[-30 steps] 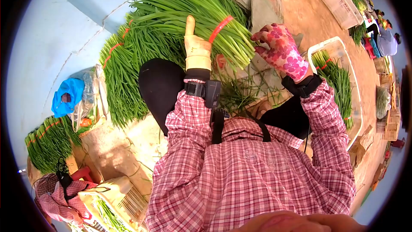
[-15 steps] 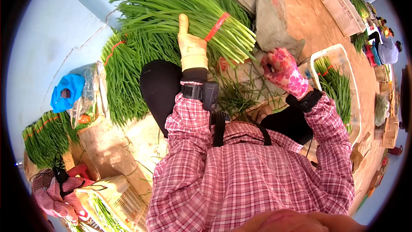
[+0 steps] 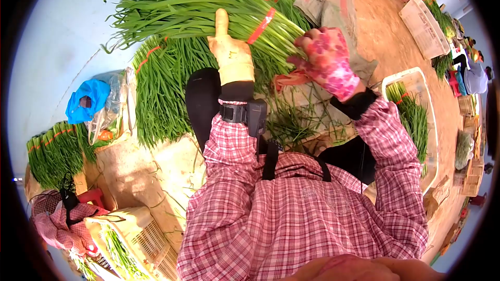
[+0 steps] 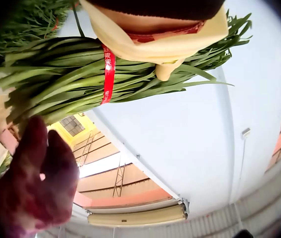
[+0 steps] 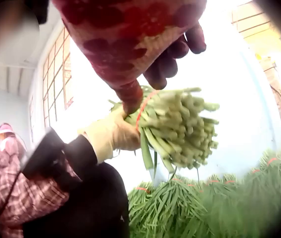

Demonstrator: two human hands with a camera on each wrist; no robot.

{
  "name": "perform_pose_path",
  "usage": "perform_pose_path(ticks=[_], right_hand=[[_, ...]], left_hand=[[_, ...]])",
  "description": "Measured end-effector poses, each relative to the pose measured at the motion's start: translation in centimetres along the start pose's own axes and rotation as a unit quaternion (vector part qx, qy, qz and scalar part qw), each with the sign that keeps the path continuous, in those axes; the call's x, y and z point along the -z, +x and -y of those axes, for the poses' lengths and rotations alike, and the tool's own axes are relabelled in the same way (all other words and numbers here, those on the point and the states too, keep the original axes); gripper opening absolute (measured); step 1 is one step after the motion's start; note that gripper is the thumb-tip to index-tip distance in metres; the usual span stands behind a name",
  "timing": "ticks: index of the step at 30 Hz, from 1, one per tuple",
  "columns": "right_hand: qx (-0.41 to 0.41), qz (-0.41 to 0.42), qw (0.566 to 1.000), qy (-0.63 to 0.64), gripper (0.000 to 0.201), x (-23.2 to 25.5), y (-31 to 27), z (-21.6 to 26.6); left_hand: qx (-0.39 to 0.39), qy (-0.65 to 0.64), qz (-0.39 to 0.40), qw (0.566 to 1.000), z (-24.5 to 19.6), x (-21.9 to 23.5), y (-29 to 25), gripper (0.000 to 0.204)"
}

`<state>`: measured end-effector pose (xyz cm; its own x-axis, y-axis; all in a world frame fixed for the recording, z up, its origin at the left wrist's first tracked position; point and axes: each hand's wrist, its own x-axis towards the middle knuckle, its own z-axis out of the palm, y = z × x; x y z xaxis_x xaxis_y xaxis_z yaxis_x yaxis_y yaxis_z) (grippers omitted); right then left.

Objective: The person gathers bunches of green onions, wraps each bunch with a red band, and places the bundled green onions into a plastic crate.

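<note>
A big bunch of long green stalks (image 3: 208, 8), bound by a red band (image 3: 261, 26), lies across the left hand (image 3: 232, 57). That hand, in a cream glove, grips the bunch from below, thumb up along its near side. At the cut ends is the right hand (image 3: 330, 62) in a pink flowered glove, its fingers bent; whether they touch the stalks is unclear. In the right wrist view the pale cut ends (image 5: 185, 129) face the camera, with the right hand (image 5: 140, 39) above them. The left wrist view shows the banded bunch (image 4: 66, 74) level.
More banded bunches (image 3: 166, 93) lie beneath and to the left. A white crate (image 3: 429, 99) with greens stands at right, grey sacking (image 3: 333, 15) beyond the hands. Loose stalks (image 3: 291, 119) litter the floor between the knees. A blue bag (image 3: 88, 101) sits by the wall.
The held bunch has shifted left and slightly up with the left hand. The right hand drew back from the cut ends, then came up to them again.
</note>
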<state>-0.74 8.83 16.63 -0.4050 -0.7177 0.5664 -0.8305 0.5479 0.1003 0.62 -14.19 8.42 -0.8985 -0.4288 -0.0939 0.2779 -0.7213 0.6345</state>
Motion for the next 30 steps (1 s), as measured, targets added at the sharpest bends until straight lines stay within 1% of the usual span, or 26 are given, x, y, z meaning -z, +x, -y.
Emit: perform_pose_path(ticks=[1,4,5,6,7,8,9,10,11,12,13,14,15,16,17,18,20,21,23,24,25,26,28,29,30], right_hand=[[0.033,-0.025,0.999,-0.021,0.016,-1.0,0.2,-0.2],[0.038,-0.040,0.998,0.004,0.012,-1.5,0.0,-0.5],[0.036,-0.041,0.999,-0.003,0.012,-0.9,-0.8,-0.5],[0.041,-0.051,0.998,0.012,0.015,-0.7,-1.7,-0.5],[0.050,0.024,0.998,0.010,0.014,-0.7,-3.4,-1.1],[0.061,0.098,0.993,0.006,0.014,-0.8,-5.2,-2.1],[0.025,0.265,0.964,-0.013,0.015,-1.3,-7.4,-3.5],[-0.012,0.425,0.904,-0.031,0.017,-0.7,-7.5,-3.5],[-0.109,0.631,0.765,-0.066,0.037,-0.5,-6.2,-4.6],[-0.124,0.514,0.847,-0.053,0.046,0.4,-6.0,-4.9],[-0.134,0.387,0.912,-0.039,0.056,1.3,-6.0,-5.3],[-0.142,0.253,0.957,-0.023,0.065,1.9,-6.4,-5.9],[-0.141,0.214,0.962,0.091,0.082,1.4,-5.9,-7.8],[-0.113,0.181,0.971,0.106,0.085,2.1,-4.7,-7.4],[-0.086,0.145,0.978,0.120,0.088,2.9,-3.3,-6.7],[-0.059,0.111,0.983,0.133,0.091,3.6,-2.2,-6.0],[0.031,0.075,0.987,0.136,0.096,3.6,-1.3,-5.6],[0.079,0.060,0.986,0.136,0.099,3.8,-1.1,-5.6],[0.154,0.103,0.977,0.110,0.103,5.4,-0.9,-5.5],[0.192,0.124,0.969,0.097,0.104,6.4,-0.8,-5.3],[0.210,0.148,0.957,0.135,0.101,7.3,-0.7,-5.1],[0.212,0.154,0.953,0.152,0.100,8.0,-0.9,-4.9],[0.216,0.162,0.946,0.180,0.097,9.1,-1.1,-4.8],[0.208,0.138,0.953,0.174,0.092,9.8,-0.8,-4.6],[0.190,0.091,0.956,0.204,0.089,9.6,-0.7,-5.1]], left_hand=[[-0.002,0.002,-0.041,0.999,-0.1,-0.9,-0.7,0.071],[-0.014,-0.047,-0.147,0.988,-0.6,-2.3,-0.2,0.061],[-0.026,-0.079,-0.147,0.986,0.1,-0.9,1.0,0.056],[-0.044,-0.075,-0.126,0.988,0.2,-0.1,1.0,0.053],[-0.061,-0.071,-0.105,0.990,0.1,0.3,0.9,0.050],[-0.086,-0.036,-0.063,0.994,0.3,0.9,0.2,0.049],[-0.078,-0.029,-0.045,0.996,0.2,1.2,0.2,0.049],[-0.070,-0.022,-0.026,0.997,0.2,1.5,0.1,0.050],[-0.026,-0.042,-0.031,0.998,0.1,1.7,0.5,0.052],[0.009,-0.090,0.016,0.996,0.4,2.1,1.0,0.048],[0.048,-0.135,0.060,0.988,0.8,2.3,1.4,0.046],[0.090,-0.174,0.100,0.975,1.1,2.6,1.9,0.046],[0.169,-0.230,0.283,0.916,3.0,6.5,5.1,0.050],[0.184,-0.197,0.164,0.949,2.2,3.3,3.1,0.055],[0.201,-0.155,0.035,0.967,1.4,-0.1,0.9,0.060],[0.217,-0.112,-0.085,0.966,0.5,-3.6,-1.3,0.066],[0.297,-0.083,-0.040,0.951,1.1,-5.4,-3.5,0.068],[0.317,-0.041,-0.015,0.947,1.7,-6.2,-4.9,0.069],[0.381,-0.072,0.049,0.920,3.7,-6.9,-6.2,0.069],[0.423,-0.144,0.086,0.890,4.7,-6.6,-6.4,0.066],[0.451,-0.183,0.126,0.865,3.9,-7.5,-7.8,0.060],[0.527,-0.300,0.213,0.766,5.3,-6.6,-6.8,0.054],[0.562,-0.296,0.228,0.738,4.3,-7.6,-8.1,0.049],[0.528,-0.409,0.256,0.699,4.6,-8.0,-9.1,0.043],[0.516,-0.334,0.261,0.744,4.6,-7.9,-9.2,0.046]])
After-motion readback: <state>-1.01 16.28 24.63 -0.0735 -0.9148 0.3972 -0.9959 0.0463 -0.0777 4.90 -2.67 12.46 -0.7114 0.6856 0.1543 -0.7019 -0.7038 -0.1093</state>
